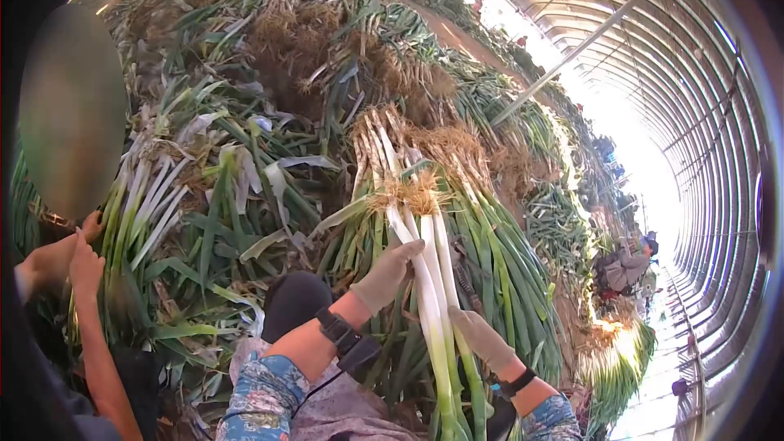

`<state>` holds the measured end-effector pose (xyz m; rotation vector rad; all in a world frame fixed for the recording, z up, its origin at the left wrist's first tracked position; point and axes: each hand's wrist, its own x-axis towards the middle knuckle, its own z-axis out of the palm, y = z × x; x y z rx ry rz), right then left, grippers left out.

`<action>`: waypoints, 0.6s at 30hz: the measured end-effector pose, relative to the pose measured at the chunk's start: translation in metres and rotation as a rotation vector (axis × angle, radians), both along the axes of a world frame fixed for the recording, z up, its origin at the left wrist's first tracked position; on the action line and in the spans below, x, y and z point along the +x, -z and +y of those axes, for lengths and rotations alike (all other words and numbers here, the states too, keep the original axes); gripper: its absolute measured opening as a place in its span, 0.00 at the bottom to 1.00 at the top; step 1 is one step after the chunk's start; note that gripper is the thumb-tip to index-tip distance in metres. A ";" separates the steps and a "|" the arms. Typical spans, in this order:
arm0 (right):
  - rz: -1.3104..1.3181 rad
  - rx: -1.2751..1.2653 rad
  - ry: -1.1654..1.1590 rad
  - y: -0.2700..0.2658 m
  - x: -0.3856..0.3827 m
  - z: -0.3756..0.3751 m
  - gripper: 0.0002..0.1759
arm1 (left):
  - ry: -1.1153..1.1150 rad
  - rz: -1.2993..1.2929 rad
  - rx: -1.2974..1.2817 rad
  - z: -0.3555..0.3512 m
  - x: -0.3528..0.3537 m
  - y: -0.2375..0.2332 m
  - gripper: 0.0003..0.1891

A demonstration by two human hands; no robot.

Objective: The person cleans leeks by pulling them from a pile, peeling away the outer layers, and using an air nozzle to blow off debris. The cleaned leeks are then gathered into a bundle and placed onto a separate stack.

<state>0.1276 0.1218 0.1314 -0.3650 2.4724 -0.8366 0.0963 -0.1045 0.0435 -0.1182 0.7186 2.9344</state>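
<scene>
Several long leeks [433,290] with white stems and brown roots lie between my gloved hands, roots pointing away from me. My left hand [389,276] is closed round the white stems, just below the roots. Lower down on the other side, my right hand [480,335] presses against the green part of the stems, its fingertips partly hidden. Beneath and beyond them, a pile of leeks [510,278] spreads its green leaves toward me, roots at the far end.
At the left a co-worker's bare hands [86,257] are beside another bundle of leeks [151,204]. Loose leaves [220,253] cover the ground. A slanted pole [588,41] rises beyond the pile. Farther right, a person [625,268] bends near more leeks.
</scene>
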 end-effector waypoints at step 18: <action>-0.491 -0.585 0.219 -0.002 0.010 -0.038 0.27 | -0.053 -0.012 0.135 0.001 -0.007 0.002 0.26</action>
